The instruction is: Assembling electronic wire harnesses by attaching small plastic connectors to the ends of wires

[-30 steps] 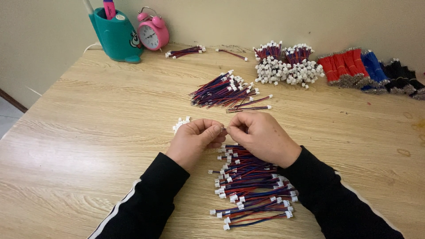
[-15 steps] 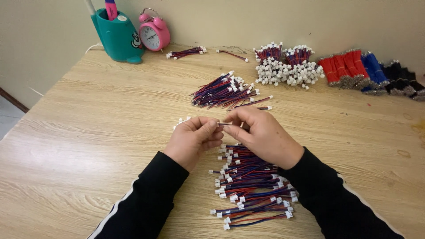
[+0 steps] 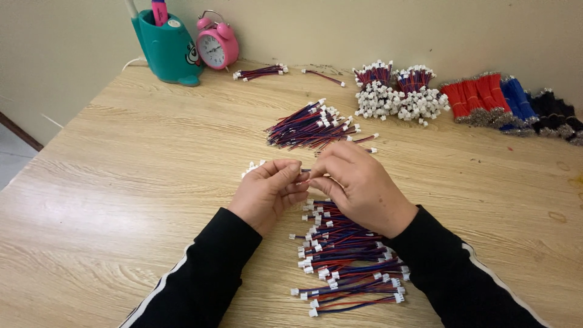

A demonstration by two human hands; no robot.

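A: What stands in the upper left of the frame?

B: A teal pen holder (image 3: pixel 169 50) with a pink clock (image 3: pixel 216 44) just beside it, both at the back of the wooden table (image 3: pixel 121 182). A small bunch of wires (image 3: pixel 260 72) lies to the right of the clock.

A: And the left hand?

B: The left hand (image 3: pixel 267 191) sits just left of the frame's centre, its fingers curled in and its thumb and forefinger pinched shut on a thin wire (image 3: pixel 305 170). A few white plugs (image 3: pixel 252 167) lie on the table just beside its knuckles.

A: Where is the wire exactly?

B: In the middle of the frame, between the two hands, held just above the table. Only a short dark stretch of it shows.

A: The right hand?

B: The right hand (image 3: pixel 358 185) meets the left one, fingertips closed on the other end of the same wire.

A: What lies around them?

B: Below the hands is a heap of wires with white plugs (image 3: pixel 346 261); above them is a fanned heap (image 3: pixel 310 124).

A: And on the right?

B: In the upper right lie tied bundles with white plugs (image 3: pixel 398 91), then red (image 3: pixel 473 100), blue (image 3: pixel 516 97) and black bundles (image 3: pixel 555 115) against the wall.
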